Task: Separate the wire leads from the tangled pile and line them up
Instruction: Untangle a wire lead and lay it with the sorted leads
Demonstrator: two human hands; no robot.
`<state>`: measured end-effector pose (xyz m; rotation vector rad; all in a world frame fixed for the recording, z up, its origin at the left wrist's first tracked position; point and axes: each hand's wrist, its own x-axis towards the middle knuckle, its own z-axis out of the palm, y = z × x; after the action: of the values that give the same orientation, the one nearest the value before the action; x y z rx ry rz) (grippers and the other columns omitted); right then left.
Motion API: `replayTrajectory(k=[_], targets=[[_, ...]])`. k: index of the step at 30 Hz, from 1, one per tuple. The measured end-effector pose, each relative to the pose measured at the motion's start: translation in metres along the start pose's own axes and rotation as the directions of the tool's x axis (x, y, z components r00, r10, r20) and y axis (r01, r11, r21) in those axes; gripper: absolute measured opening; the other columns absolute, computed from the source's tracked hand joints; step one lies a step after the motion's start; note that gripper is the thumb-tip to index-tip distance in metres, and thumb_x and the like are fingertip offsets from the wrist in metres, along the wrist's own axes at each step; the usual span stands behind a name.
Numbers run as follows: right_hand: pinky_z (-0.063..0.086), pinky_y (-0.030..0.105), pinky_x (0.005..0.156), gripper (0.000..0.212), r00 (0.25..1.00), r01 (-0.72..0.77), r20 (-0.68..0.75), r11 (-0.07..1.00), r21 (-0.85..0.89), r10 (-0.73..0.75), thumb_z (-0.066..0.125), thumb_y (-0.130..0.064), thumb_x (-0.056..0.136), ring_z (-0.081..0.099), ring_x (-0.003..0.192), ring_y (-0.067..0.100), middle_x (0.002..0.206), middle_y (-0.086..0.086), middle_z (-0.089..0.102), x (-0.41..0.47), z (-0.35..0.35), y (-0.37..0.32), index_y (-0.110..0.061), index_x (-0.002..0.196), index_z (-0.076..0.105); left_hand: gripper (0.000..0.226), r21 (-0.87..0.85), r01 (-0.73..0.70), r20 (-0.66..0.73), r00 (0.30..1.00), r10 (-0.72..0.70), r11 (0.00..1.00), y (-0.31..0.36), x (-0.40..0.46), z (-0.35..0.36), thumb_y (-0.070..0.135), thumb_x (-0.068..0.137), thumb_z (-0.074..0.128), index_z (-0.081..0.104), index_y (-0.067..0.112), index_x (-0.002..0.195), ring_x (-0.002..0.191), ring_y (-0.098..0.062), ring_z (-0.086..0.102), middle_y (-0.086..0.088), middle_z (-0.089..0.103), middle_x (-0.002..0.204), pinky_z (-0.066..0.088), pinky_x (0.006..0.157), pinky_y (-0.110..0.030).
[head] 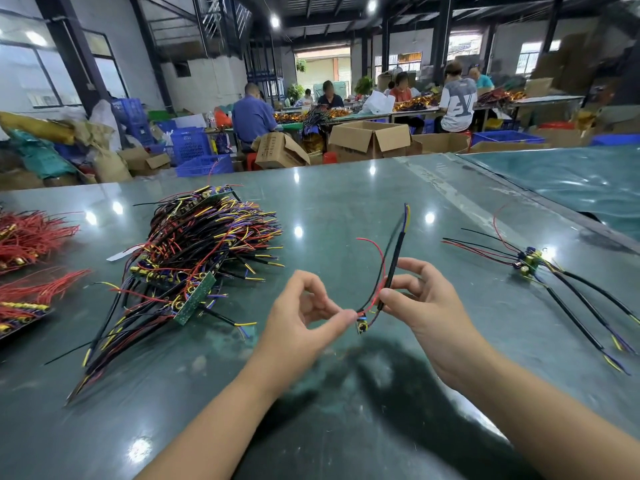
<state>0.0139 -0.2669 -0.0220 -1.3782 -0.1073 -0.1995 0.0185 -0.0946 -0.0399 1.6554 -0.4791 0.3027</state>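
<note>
A single wire lead [393, 268] is held above the table [346, 209], pinched by both hands; its long axis rises away from the right hand [420, 299]; the lined-up leads [554, 282] lie rightward, the tangled pile [194, 258] beyond the left hand [304, 313].

Both forearms reached forward above the table [346, 209]. The left hand [304, 313] pinched with thumb and forefinger; the right hand [422, 303] pinched too, other fingers curled loosely.

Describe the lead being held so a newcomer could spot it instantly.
On the green table, between the big tangled pile and the small lined-up group, both hands pinch one wire lead. Unlike the others, it is lifted off the table.
</note>
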Motion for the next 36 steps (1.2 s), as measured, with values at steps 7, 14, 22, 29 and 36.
replayTrajectory(k=[7,14,22,29,36], targets=[[0.055,0.028,0.077,0.037,0.991,0.088,0.104,0.994,-0.070,-0.081,0.061,0.009,0.084,0.068,0.074,0.012,0.080,0.000,0.073,-0.002,0.001,0.005,-0.019,0.107,0.054,0.024,0.001,0.198,0.148,0.969,-0.196,0.980,0.001,0.001,-0.002,0.036,0.078,0.065,0.067,0.020,0.097,0.078,-0.001,0.062,0.011,0.070,0.085,0.048,0.071,-0.018],[0.052,0.025,0.072,0.038,0.979,0.149,0.168,0.972,-0.180,-0.118,0.067,0.003,0.082,0.065,0.076,0.012,0.079,-0.005,0.069,-0.001,-0.001,0.014,-0.026,0.106,0.057,0.011,-0.043,0.262,0.165,0.954,-0.252,0.964,-0.001,0.001,-0.001,0.026,0.078,0.074,0.071,0.016,0.082,0.069,-0.006,0.063,0.003,0.071,0.074,0.052,0.064,-0.021],[0.052,0.024,0.072,0.036,0.962,0.190,0.230,0.966,-0.178,-0.147,0.068,0.003,0.082,0.065,0.077,0.014,0.080,0.000,0.070,-0.001,0.001,0.014,-0.024,0.103,0.059,0.008,0.064,0.247,0.190,0.948,-0.255,0.967,-0.003,0.000,-0.003,0.025,0.072,0.070,0.070,0.018,0.069,0.064,-0.011,0.059,0.003,0.066,0.067,0.049,0.068,-0.030],[0.055,0.036,0.080,0.033,0.956,0.236,0.217,0.958,-0.160,-0.199,0.066,0.004,0.083,0.068,0.085,0.026,0.089,0.006,0.073,-0.001,-0.003,0.013,-0.025,0.098,0.062,0.009,-0.005,0.254,0.114,0.961,-0.252,0.967,-0.001,0.002,-0.003,0.009,0.085,0.066,0.066,0.014,0.078,0.069,-0.009,0.060,0.004,0.067,0.071,0.051,0.065,-0.020],[0.054,0.033,0.080,0.034,0.937,0.228,0.306,0.958,-0.175,-0.167,0.066,0.005,0.083,0.067,0.084,0.024,0.090,0.004,0.072,-0.003,0.001,0.013,-0.028,0.092,0.067,0.004,-0.011,0.251,0.199,0.949,-0.244,0.968,0.001,-0.003,-0.002,0.009,0.082,0.072,0.070,0.010,0.085,0.071,-0.007,0.064,0.003,0.072,0.080,0.051,0.069,-0.021]])
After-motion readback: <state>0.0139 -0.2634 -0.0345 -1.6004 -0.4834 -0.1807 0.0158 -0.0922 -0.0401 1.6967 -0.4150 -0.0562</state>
